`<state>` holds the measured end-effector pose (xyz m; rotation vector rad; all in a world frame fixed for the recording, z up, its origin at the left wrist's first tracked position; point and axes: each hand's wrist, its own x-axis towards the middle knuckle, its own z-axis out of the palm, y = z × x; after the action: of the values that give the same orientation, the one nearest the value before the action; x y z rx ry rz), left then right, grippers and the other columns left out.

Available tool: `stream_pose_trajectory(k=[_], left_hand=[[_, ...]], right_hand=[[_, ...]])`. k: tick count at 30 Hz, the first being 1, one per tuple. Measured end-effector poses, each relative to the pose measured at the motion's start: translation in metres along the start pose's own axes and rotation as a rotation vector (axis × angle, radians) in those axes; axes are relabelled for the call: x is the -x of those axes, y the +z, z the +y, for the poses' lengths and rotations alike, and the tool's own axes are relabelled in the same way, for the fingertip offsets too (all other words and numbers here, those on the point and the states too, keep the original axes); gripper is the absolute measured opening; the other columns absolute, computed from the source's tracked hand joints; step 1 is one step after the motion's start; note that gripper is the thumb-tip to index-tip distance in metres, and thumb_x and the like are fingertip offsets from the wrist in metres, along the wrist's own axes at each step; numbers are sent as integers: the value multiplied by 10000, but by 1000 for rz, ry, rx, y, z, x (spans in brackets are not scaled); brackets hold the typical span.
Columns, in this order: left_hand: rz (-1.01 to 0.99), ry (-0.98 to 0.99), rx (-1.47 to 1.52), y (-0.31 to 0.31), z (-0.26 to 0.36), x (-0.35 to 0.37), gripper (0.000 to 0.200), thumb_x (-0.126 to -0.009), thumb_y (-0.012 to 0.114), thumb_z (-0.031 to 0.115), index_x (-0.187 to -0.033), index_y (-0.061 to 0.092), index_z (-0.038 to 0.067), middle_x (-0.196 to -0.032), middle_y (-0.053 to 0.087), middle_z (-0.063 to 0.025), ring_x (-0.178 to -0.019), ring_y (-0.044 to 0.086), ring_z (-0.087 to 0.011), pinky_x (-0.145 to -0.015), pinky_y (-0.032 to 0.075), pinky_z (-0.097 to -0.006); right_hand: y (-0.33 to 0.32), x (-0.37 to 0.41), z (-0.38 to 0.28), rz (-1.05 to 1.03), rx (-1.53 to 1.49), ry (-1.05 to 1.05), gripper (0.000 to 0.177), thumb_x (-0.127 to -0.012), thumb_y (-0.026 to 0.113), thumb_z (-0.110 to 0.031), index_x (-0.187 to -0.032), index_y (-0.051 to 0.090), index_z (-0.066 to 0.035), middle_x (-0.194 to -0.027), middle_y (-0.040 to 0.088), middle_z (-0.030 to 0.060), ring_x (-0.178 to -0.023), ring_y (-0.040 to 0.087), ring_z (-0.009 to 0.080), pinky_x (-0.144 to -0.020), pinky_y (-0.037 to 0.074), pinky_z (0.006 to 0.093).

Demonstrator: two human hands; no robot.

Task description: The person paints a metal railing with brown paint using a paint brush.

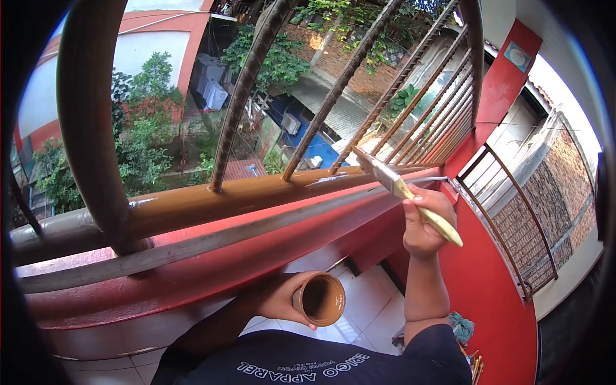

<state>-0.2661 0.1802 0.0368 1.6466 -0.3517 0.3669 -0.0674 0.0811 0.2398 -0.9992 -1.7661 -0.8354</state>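
From the head view, I see a person at a balcony railing with a brush [403, 190] in the right hand [428, 221] and a cup [337, 298] in the left. The right hand is closed round the brush handle, the thumb lying along it near the metal band. The left hand [282, 298] is wrapped about the side of the cup, whose mouth shows brown, wet-looking walls. The cup is over the white floor tiles [378, 292], well apart from the rail.

The brush is up at the bars [319, 125], its bristles just over the brown lower rail [256, 196] — whether they touch a bar I can't tell. To do this well, I'd load the tips lightly, wipe off the excess on the cup's rim, and draw long, even strokes along the metal, working gently round the foot of each bar. I'd guess drips are the main risk, with the red ledge [212, 276] and the grey strip [218, 242] just below.

The brush points forward and to the person's left, bristles leading; its long axis slants across the view — bristles at upper left, the pale butt of the handle at lower right, beyond the fingers.
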Motion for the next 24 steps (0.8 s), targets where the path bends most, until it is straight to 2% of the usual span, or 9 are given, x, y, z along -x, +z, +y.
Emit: stream_pose_trajectory(k=[2, 6, 9, 11, 15, 17, 19, 21, 24], left_hand=[[3, 18, 15, 1, -3, 0, 990, -646, 928, 229, -1430, 361, 18, -1361, 512, -135, -1294, 477, -223, -1083, 391, -365], [8, 24, 42, 1, -5, 0, 999, -640, 930, 228, -1431, 359, 14, -1367, 509, -139, -1303, 471, -226, -1089, 382, -365], [-11, 14, 25, 0, -2, -1, 1006, -637, 932, 238, -1432, 357, 13, -1375, 504, -141, -1309, 466, -229, -1093, 377, -367], [-16, 33, 19, -1, -4, -1, 1004, -640, 931, 242, -1432, 357, 13, -1376, 503, -142, -1311, 464, -231, -1094, 375, -369], [-19, 25, 18, 0, -6, 0, 1004, -643, 929, 247, -1435, 356, 16, -1381, 500, -144, -1316, 459, -234, -1098, 368, -370], [-11, 51, 24, 2, -11, -1, 1005, -643, 929, 248, -1436, 356, 18, -1385, 498, -143, -1316, 460, -236, -1098, 369, -370], [-3, 65, 14, 1, -11, 0, 1007, -642, 929, 250, -1437, 355, 20, -1390, 494, -144, -1317, 460, -238, -1097, 371, -370], [-12, 60, 0, 0, -7, -1, 1010, -641, 929, 253, -1438, 355, 21, -1396, 491, -146, -1320, 460, -243, -1094, 376, -370], [-13, 20, -36, 0, 1, 0, 1009, -640, 928, 258, -1437, 356, 22, -1395, 494, -150, -1322, 461, -249, -1094, 378, -371]], right_hand=[[1, 2, 3, 65, -71, 88, 157, -810, 740, 31, -915, 634, -18, -884, 710, 166, -832, 714, 261, -783, 559, 322], [16, -2, 10, -95, -99, 61, 161, -789, 759, 30, -897, 648, -13, -843, 703, 152, -822, 714, 243, -778, 555, 312], [9, -21, 22, 33, -81, 62, 155, -804, 734, 67, -907, 637, 2, -899, 696, 152, -848, 714, 254, -779, 556, 316], [-2, -36, 23, 70, 84, -100, 163, -808, 720, 81, -918, 637, -6, -915, 694, 165, -864, 715, 270, -774, 585, 334], [18, -22, 2, -191, 277, -460, 177, -735, 784, -5, -867, 674, -48, -904, 704, 91, -859, 721, 262, -774, 615, 362], [24, 0, -3, -381, 216, -490, 189, -696, 786, 7, -845, 689, -57, -909, 703, 87, -853, 722, 242, -778, 615, 358], [21, -1, -2, -399, 153, -413, 198, -680, 781, 19, -840, 691, -55, -896, 709, 89, -835, 725, 235, -776, 615, 355], [10, -24, 0, -259, 103, -227, 152, -725, 776, 22, -832, 684, -36, -856, 714, 128, -814, 728, 262, -761, 610, 336], [-13, -59, 20, -19, 193, -221, 157, -793, 746, 48, -910, 656, -6, -890, 712, 168, -818, 719, 263, -733, 585, 330]])
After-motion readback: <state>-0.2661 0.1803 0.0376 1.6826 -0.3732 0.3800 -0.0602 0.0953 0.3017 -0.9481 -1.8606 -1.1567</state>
